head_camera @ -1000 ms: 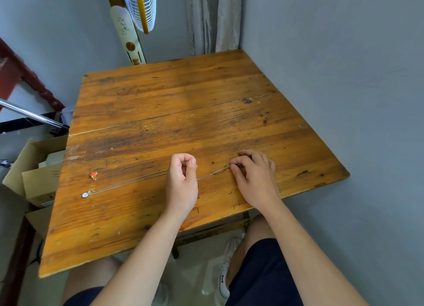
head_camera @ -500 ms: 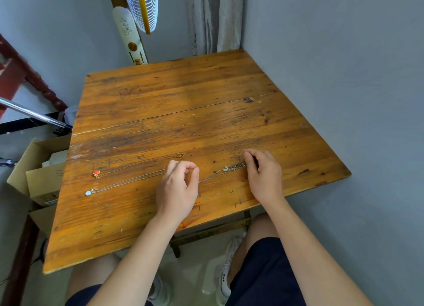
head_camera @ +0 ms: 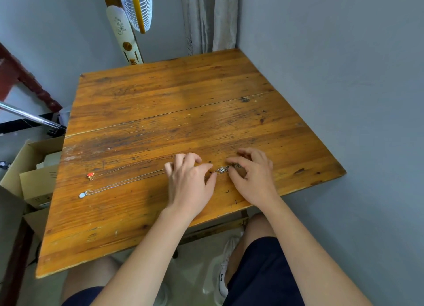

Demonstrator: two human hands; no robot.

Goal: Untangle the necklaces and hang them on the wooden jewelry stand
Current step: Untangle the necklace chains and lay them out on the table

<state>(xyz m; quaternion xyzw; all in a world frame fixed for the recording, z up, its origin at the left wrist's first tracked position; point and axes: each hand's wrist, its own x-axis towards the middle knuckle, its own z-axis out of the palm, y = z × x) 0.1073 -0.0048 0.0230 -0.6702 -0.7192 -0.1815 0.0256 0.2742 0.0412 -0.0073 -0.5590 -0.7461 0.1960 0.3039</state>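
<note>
The knot (head_camera: 223, 169) of the tangled necklaces is pinched at its right end between the thumb and forefinger of the right hand (head_camera: 252, 179), near the front edge of the worktop (head_camera: 183, 99). The left hand (head_camera: 190, 184) is laid just left of the knot, its fingers bent and fingertips down on the wood, its thumb stretched towards the knot. Whether a chain is gripped beneath it cannot be told. From under that hand a silver chain (head_camera: 128, 181) is stretched leftwards to a pale oval pendant (head_camera: 82, 195). A finer chain (head_camera: 137, 164) beside it is run out to a red pendant (head_camera: 90, 175). Beyond the far edge a fan (head_camera: 137, 7) and a curtain (head_camera: 208, 19) are seen against the wall. An open cardboard box (head_camera: 36, 181) is placed beside the worktop's left edge. Something white (head_camera: 51, 159) is held inside it, too hidden to be identified.
</note>
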